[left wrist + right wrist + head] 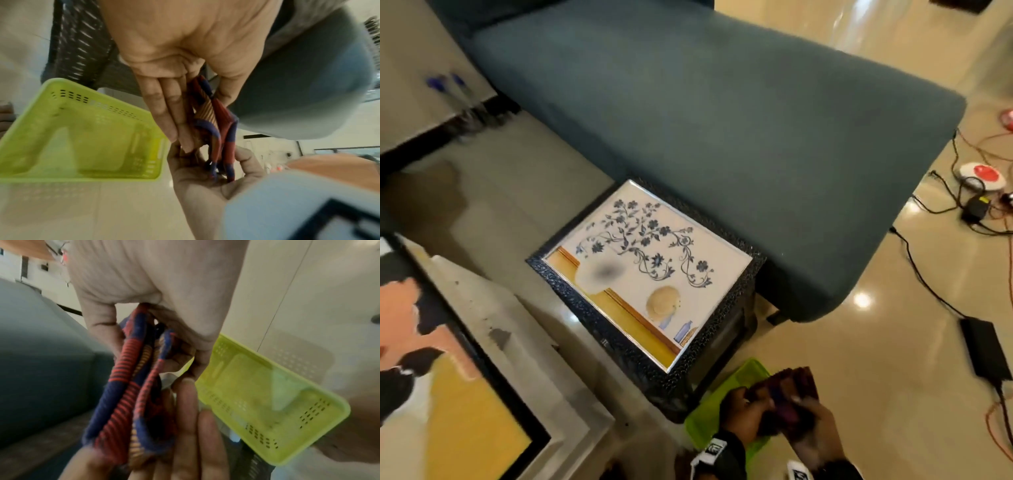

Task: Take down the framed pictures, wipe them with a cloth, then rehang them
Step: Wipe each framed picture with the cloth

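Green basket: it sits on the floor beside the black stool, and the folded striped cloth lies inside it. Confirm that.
Not quite. The green basket is beside the black stool, but the striped cloth is held between the left hand and right hand, as the left wrist view shows.

Home living room: sofa (705, 137), tiled floor (859, 377).

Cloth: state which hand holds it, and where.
Both hands: left hand and right hand pinch the folded cloth between fingers and thumb, at opposite ends.

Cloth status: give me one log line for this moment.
cloth: folded, held by both hands | left hand: gripping | right hand: gripping | floral picture: flat on stool, unwiped
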